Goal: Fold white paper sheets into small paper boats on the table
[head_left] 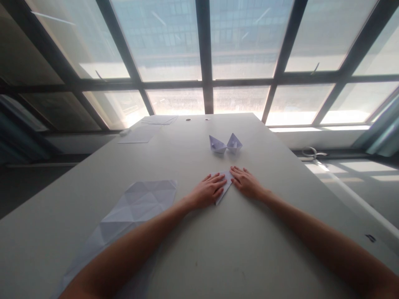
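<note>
A small folded piece of white paper [226,185] lies flat on the white table, its lower point towards me. My left hand [208,190] rests flat over its left part, fingers stretched out and slightly apart, hiding much of it. At its right edge, my right hand [246,182] lies flat with fingers extended, the fingertips touching the paper. Neither hand grips anything. Just beyond the hands stand two folded paper boats, one on the left [217,144] and one on the right [234,143], close side by side.
A large creased sheet of paper [146,201] lies on the left, partly under my left forearm. More flat sheets [137,135] are at the far left of the table [264,249]. A small dark mark [370,238] shows at the right edge. Large windows rise behind.
</note>
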Demonstrator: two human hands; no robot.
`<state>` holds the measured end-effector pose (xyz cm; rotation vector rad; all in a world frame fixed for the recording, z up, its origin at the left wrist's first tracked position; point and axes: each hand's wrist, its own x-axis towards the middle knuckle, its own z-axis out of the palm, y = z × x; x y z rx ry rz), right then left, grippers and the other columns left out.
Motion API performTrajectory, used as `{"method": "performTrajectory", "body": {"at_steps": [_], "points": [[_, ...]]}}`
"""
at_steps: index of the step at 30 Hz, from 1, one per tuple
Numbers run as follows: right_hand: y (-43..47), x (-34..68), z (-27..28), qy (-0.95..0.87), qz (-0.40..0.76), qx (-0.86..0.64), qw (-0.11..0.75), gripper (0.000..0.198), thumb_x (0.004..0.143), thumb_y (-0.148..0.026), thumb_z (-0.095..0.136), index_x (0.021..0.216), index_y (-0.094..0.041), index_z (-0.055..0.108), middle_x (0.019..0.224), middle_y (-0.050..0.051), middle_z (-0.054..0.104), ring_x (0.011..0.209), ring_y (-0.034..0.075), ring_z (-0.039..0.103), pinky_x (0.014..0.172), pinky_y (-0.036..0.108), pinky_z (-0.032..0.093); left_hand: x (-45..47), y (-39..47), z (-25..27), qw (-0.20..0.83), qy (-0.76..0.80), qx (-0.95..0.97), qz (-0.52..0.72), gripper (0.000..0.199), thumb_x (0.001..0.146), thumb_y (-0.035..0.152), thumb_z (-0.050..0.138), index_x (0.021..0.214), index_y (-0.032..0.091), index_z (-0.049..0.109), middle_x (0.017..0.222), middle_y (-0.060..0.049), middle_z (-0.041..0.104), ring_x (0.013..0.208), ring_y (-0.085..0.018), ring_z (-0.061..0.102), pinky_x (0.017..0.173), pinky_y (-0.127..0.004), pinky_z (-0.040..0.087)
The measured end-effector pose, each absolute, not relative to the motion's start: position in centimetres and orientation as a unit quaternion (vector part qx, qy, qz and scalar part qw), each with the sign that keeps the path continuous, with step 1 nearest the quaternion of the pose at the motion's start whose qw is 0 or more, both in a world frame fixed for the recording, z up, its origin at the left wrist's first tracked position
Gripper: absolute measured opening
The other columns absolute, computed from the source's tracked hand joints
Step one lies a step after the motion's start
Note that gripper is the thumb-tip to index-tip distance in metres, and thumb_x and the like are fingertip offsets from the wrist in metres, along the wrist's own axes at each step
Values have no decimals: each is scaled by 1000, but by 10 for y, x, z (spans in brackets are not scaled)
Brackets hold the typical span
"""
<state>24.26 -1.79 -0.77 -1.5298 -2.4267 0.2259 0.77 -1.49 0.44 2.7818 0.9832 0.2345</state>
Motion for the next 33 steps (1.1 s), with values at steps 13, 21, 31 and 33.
{"method": "performTrajectory", "body": {"at_steps": [13,21,31,33], "points": [[-24,235,-4,-777,18,-612,149,45,97,-32,39,133,-9,55,144,17,49,135,27,42,115,39,24,3,-15,-1,30,443,892,80,68,95,64,30,147,20,37,157,-12,28,146,-30,22,116,-49,19],[-22,240,-7,-784,35,-574,232,37,94,-36,51,120,-14,63,130,16,61,125,27,52,106,38,38,4,-8,-13,34,464,883,64,84,95,66,23,151,3,22,158,-22,17,148,-30,12,118,-45,12],[-19,240,-9,-823,70,-484,288,30,87,-24,62,116,-19,66,109,9,65,107,24,55,95,35,45,1,-5,-8,30,484,866,119,73,97,57,36,148,5,31,151,-21,37,143,-28,30,116,-40,24],[-19,240,-9,-823,75,-479,294,31,86,-21,63,116,-19,66,107,9,65,106,24,55,95,35,45,1,-6,-4,24,483,866,124,68,98,54,38,147,7,35,149,-19,42,141,-27,35,115,-39,26]]}}
